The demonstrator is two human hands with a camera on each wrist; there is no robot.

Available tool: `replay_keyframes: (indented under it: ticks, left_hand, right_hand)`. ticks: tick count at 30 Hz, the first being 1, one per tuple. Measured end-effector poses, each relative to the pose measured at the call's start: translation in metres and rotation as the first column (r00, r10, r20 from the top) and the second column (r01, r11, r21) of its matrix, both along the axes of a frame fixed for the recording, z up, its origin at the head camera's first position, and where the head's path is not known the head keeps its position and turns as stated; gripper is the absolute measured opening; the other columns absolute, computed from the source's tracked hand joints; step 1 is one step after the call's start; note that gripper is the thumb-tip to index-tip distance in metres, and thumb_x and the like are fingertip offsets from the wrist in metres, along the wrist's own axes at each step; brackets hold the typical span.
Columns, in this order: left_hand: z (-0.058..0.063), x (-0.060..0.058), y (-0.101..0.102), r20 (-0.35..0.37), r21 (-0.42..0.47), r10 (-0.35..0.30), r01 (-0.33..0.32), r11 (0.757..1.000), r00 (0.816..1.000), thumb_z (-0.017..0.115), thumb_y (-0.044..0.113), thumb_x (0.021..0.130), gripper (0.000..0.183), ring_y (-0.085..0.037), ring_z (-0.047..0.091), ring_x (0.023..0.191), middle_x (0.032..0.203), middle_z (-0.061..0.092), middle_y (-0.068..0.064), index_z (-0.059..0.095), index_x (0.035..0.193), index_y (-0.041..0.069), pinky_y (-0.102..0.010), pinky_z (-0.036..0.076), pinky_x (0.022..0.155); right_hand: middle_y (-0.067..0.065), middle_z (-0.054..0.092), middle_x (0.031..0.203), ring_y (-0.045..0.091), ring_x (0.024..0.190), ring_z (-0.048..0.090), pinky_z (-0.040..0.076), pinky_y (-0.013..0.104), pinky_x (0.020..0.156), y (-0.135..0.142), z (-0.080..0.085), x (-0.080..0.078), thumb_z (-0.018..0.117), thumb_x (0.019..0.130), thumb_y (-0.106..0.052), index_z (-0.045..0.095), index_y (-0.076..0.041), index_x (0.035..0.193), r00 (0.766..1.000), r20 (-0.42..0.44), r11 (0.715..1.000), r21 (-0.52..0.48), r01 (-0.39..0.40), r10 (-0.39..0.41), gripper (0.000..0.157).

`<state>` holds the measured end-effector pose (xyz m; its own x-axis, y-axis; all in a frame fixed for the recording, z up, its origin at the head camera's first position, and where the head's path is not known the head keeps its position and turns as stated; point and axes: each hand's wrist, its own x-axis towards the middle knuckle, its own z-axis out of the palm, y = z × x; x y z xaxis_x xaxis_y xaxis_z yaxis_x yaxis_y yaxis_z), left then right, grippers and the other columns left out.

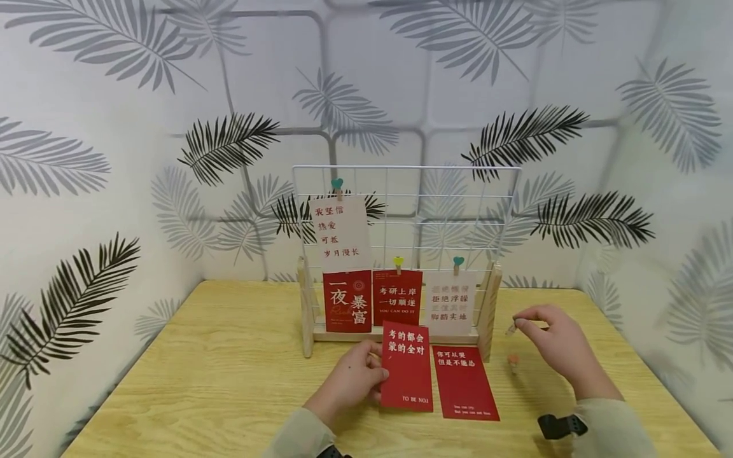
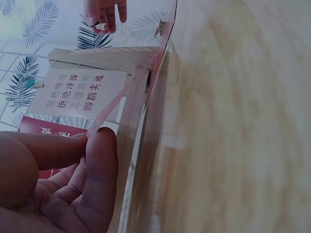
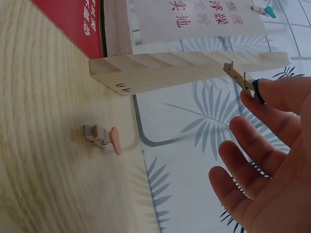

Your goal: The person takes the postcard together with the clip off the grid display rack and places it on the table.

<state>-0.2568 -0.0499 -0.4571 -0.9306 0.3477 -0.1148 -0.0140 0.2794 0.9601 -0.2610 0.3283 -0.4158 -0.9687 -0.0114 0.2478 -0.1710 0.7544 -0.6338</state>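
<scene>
My left hand [image 1: 356,375] pinches the left edge of a red card [image 1: 408,381] with white lettering, lifted in front of the rack's base. In the left wrist view thumb and forefinger press that card [image 2: 111,108], seen nearly edge-on. My right hand [image 1: 555,343] is raised to the right of the rack. Between its thumb and forefinger it pinches a small wooden clothespin [image 3: 237,77] with a dark green top; the other fingers are spread loosely. Below it on the table sits another clothespin [image 3: 99,136] with an orange top.
A white wire grid rack [image 1: 401,222] on wooden feet [image 1: 489,312] stands at the table's back. Clothespins hold a white card [image 1: 342,238], a red card [image 1: 397,299] and another white card [image 1: 450,305]. One more red card [image 1: 466,388] lies on the wooden table [image 1: 229,369].
</scene>
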Motion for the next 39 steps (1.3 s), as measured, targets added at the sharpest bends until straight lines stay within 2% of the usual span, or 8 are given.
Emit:
replay_keyframes:
  ticks: [7, 12, 20, 26, 33, 39]
  left_hand:
    - [-0.003, 0.000, 0.000, 0.039, 0.032, 0.000, -0.001, 1.000, 0.999, 0.067, 0.004, 0.096, 0.025, -0.022, 0.066, 0.073, 0.089, 0.064, -0.012, 0.055, 0.118, 0.004, -0.035, 0.058, 0.059]
    - [-0.004, 0.000, 0.000, 0.045, 0.041, -0.013, 0.011, 0.999, 0.999, 0.065, 0.003, 0.097, 0.022, -0.023, 0.067, 0.073, 0.089, 0.064, -0.013, 0.054, 0.116, 0.002, -0.036, 0.058, 0.059]
    - [-0.009, 0.001, 0.004, 0.060, 0.022, -0.012, 0.010, 1.000, 0.998, 0.065, 0.001, 0.096, 0.021, -0.021, 0.066, 0.066, 0.087, 0.065, -0.014, 0.054, 0.114, 0.002, -0.034, 0.057, 0.056]
    - [-0.011, 0.003, 0.004, 0.055, 0.003, -0.011, 0.011, 1.000, 0.998, 0.065, -0.001, 0.095, 0.022, -0.018, 0.062, 0.057, 0.082, 0.066, -0.014, 0.053, 0.113, 0.002, -0.030, 0.055, 0.053]
    - [-0.010, 0.004, 0.003, 0.073, 0.005, -0.028, 0.028, 1.000, 0.997, 0.065, 0.001, 0.095, 0.023, -0.017, 0.060, 0.054, 0.078, 0.067, -0.016, 0.052, 0.113, 0.002, -0.028, 0.054, 0.050]
    - [-0.009, 0.004, 0.004, 0.073, -0.004, -0.028, 0.029, 1.000, 0.997, 0.066, 0.002, 0.095, 0.025, -0.016, 0.060, 0.053, 0.079, 0.067, -0.016, 0.053, 0.117, 0.000, -0.027, 0.053, 0.049]
  right_hand:
    - [0.016, 0.064, 0.121, 0.040, 0.116, 0.056, 0.046, 0.057, 0.090, 0.005, -0.012, -0.005, 0.059, 0.104, -0.031, 0.071, -0.004, 0.114, 0.996, 0.076, 0.999, -0.026, -0.033, 0.035, 0.032]
    - [0.015, 0.066, 0.118, 0.038, 0.113, 0.057, 0.048, 0.054, 0.087, 0.007, -0.014, -0.008, 0.059, 0.104, -0.032, 0.071, -0.004, 0.113, 0.993, 0.110, 0.998, -0.031, -0.050, 0.053, 0.032]
    - [0.013, 0.068, 0.116, 0.030, 0.105, 0.059, 0.048, 0.048, 0.086, 0.014, -0.015, -0.006, 0.059, 0.103, -0.029, 0.070, -0.003, 0.114, 0.973, 0.219, 0.997, -0.013, -0.073, 0.074, 0.030]
    - [0.007, 0.069, 0.106, 0.020, 0.088, 0.055, 0.045, 0.039, 0.076, 0.024, -0.025, -0.007, 0.062, 0.102, -0.026, 0.072, -0.005, 0.109, 0.966, 0.239, 0.995, 0.021, -0.102, 0.094, 0.025]
    - [0.006, 0.068, 0.105, 0.020, 0.091, 0.054, 0.044, 0.039, 0.078, 0.033, -0.030, -0.007, 0.061, 0.101, -0.024, 0.073, -0.006, 0.106, 0.960, 0.257, 0.993, 0.018, -0.120, 0.111, 0.022]
    - [0.004, 0.066, 0.101, 0.021, 0.086, 0.049, 0.040, 0.038, 0.074, 0.039, -0.036, -0.011, 0.063, 0.101, -0.026, 0.072, -0.008, 0.106, 0.945, 0.312, 0.992, 0.041, -0.118, 0.099, 0.021]
